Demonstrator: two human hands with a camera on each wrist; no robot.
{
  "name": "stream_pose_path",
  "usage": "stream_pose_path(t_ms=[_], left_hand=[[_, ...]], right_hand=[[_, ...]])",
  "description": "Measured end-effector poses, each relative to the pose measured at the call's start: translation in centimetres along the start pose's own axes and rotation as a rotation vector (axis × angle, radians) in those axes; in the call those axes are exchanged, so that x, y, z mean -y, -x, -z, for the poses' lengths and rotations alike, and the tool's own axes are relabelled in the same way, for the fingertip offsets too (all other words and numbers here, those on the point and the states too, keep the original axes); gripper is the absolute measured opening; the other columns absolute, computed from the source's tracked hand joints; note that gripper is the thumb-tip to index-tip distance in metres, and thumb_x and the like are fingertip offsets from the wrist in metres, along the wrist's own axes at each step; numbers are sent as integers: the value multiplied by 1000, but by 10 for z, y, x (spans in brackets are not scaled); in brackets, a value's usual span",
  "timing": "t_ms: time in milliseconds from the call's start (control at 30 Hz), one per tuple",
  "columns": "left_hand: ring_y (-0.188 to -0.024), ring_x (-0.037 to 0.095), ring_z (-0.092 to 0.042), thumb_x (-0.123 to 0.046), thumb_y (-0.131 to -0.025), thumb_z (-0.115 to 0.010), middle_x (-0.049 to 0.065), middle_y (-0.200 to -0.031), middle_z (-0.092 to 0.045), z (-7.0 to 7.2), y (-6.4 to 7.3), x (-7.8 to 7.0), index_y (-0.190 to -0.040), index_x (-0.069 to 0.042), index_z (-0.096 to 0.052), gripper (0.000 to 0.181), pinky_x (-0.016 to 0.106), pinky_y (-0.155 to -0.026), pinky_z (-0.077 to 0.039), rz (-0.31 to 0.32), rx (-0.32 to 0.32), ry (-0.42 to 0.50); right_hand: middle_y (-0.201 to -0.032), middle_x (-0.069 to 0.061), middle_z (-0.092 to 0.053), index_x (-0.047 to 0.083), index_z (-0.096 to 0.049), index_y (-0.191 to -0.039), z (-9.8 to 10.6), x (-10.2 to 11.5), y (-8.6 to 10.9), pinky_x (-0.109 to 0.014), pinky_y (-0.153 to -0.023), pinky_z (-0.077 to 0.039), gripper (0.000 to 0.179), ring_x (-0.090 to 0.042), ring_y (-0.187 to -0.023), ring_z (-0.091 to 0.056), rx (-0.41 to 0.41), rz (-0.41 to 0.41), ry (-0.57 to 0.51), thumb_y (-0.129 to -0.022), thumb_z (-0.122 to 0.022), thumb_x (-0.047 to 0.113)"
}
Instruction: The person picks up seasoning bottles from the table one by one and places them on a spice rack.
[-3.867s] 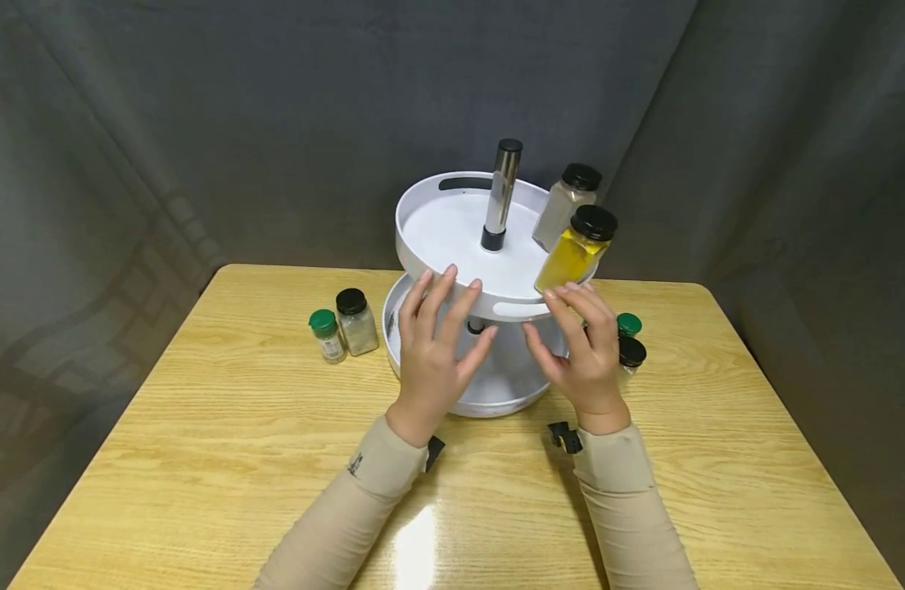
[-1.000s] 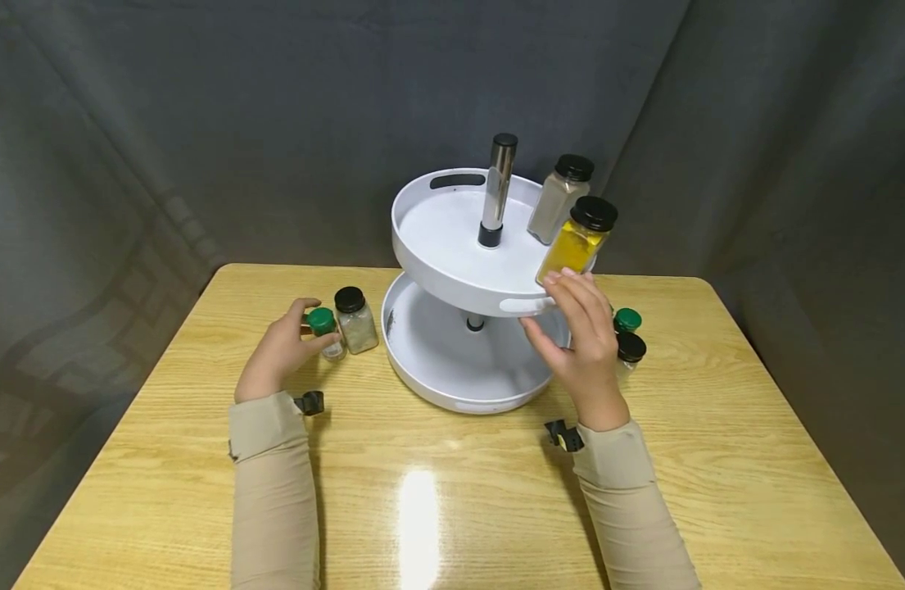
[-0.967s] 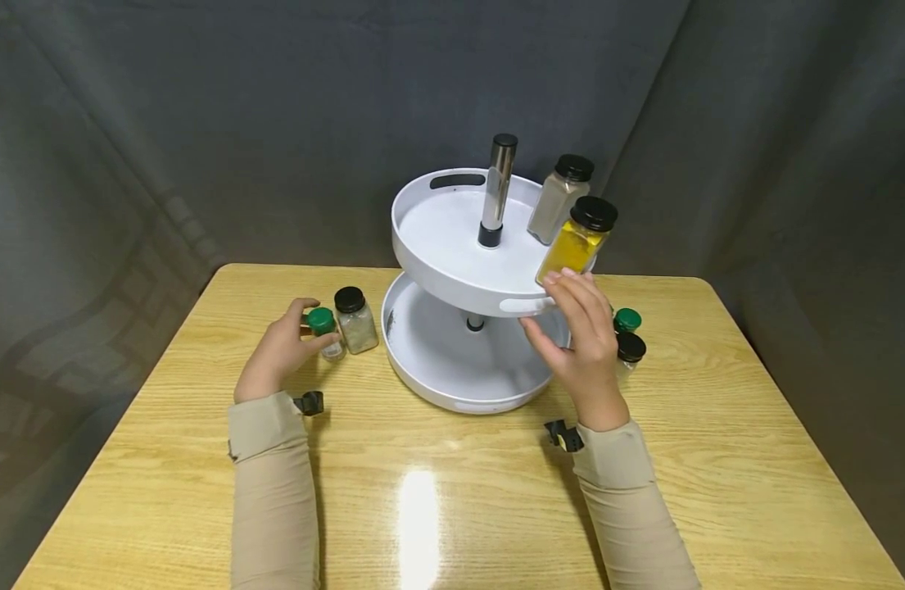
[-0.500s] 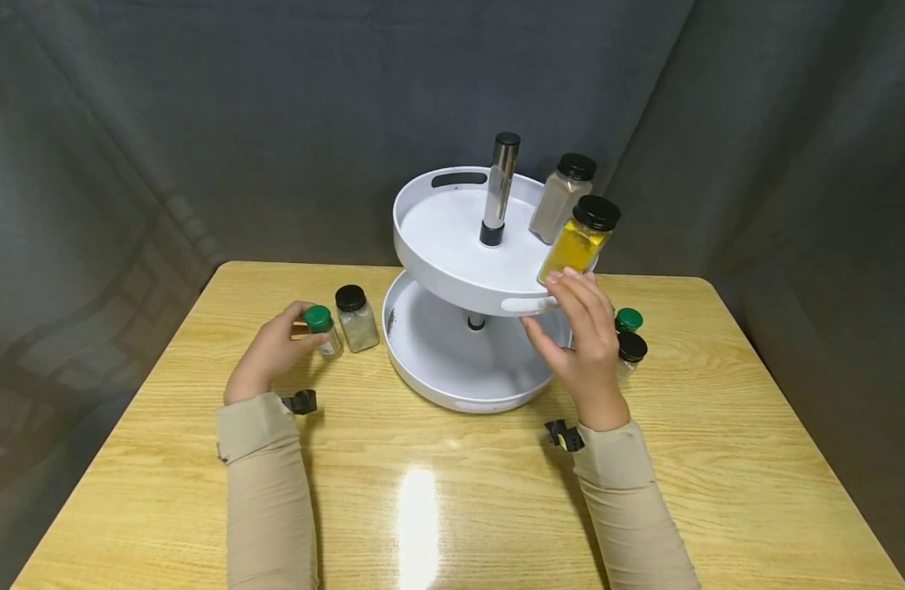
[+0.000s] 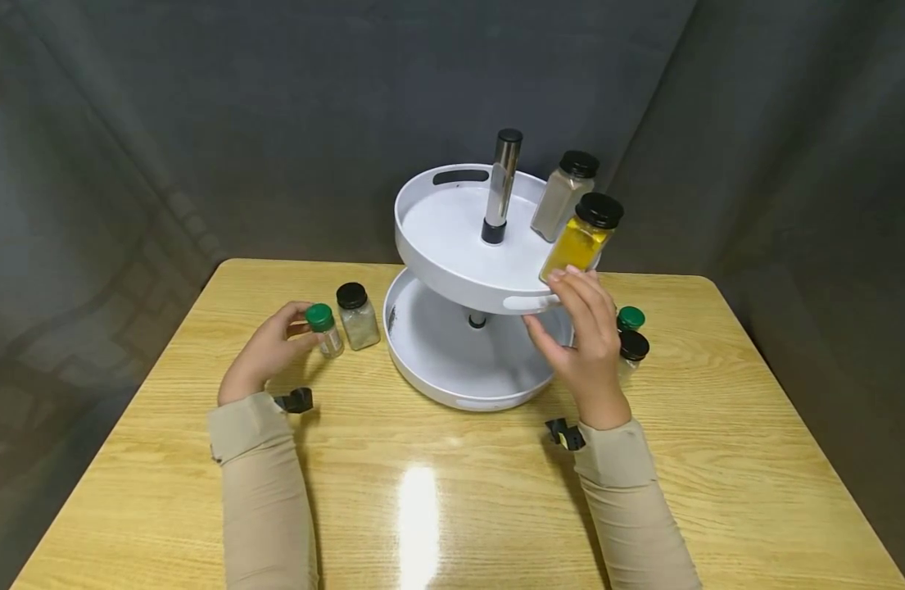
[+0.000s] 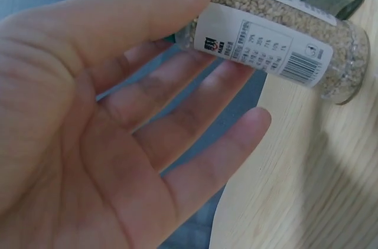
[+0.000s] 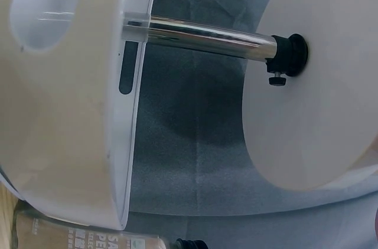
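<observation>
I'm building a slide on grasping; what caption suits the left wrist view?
Left hand pinching a green-capped jar of pale grains, wooden tabletop beyond.

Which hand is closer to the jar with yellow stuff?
Right. The right hand is at the upper tray, beside the yellow jar; the left hand, farther away, pinches a green-capped bottle.
</observation>
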State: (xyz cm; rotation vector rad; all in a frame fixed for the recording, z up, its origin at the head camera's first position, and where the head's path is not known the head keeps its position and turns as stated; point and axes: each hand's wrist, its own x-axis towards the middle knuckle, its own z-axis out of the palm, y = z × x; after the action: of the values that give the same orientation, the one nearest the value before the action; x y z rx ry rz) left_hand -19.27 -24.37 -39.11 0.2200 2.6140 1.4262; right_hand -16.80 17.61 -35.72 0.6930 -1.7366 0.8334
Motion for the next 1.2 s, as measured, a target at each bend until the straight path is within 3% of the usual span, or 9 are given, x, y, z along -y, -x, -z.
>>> stream_pose_path(t_ms=[300,433,700,933,1100,1200], left_hand=[[-131,46,-46,-28,-101,-67,21,-145,-46,-2,-1,0,-152,-6,-37,63,55,-99,-48,3,-20,-44],[-129,45,-48,-33,-102,-64,22,-142,-49,0,1,-4,-151,-7,-40,60,56,-100,-47,3,-28,-87],[-125,47,-52,-32,-105,-58,25,-146,-46,3,6,-15,-156,-7,-36,61,58,-100,-48,1,32,-107],[-129,47,-49,-34,-104,-60,23,-133,-54,0,2,-14,-137,-1,-51,48,58,-104,-46,-19,24,-118],[-134,47,-44,-37,-102,-62,24,-132,-51,-5,-2,-13,-131,3,-47,51,58,-106,-44,5,8,-100],[-133,47,-45,-39,-102,-62,24,-132,-51,-8,-4,-13,-134,1,-45,54,58,-104,-45,16,3,-96]], right_hand=[[-122,-18,-67,-3,-69,-119,0,0,0,-54,-116,-38,46,-34,-125,-58,-5,-5,-6,-77,-85,4],[-122,-18,-67,-3,-68,-119,-1,0,0,-53,-116,-38,47,-34,-125,-58,-6,-4,-7,-76,-85,3],[-121,-19,-67,-3,-68,-119,-1,-1,0,-55,-115,-38,46,-35,-124,-58,-17,11,-9,-77,-84,5],[-121,-20,-67,-3,-68,-119,-2,-2,0,-56,-115,-38,46,-37,-123,-58,-20,14,-15,-76,-84,4],[-121,-20,-66,-3,-68,-119,-2,-2,0,-56,-115,-38,47,-37,-123,-58,-16,14,-16,-75,-85,3],[-120,-20,-67,-3,-68,-119,-2,-1,0,-56,-115,-38,48,-37,-123,-58,-17,12,-16,-75,-85,2]])
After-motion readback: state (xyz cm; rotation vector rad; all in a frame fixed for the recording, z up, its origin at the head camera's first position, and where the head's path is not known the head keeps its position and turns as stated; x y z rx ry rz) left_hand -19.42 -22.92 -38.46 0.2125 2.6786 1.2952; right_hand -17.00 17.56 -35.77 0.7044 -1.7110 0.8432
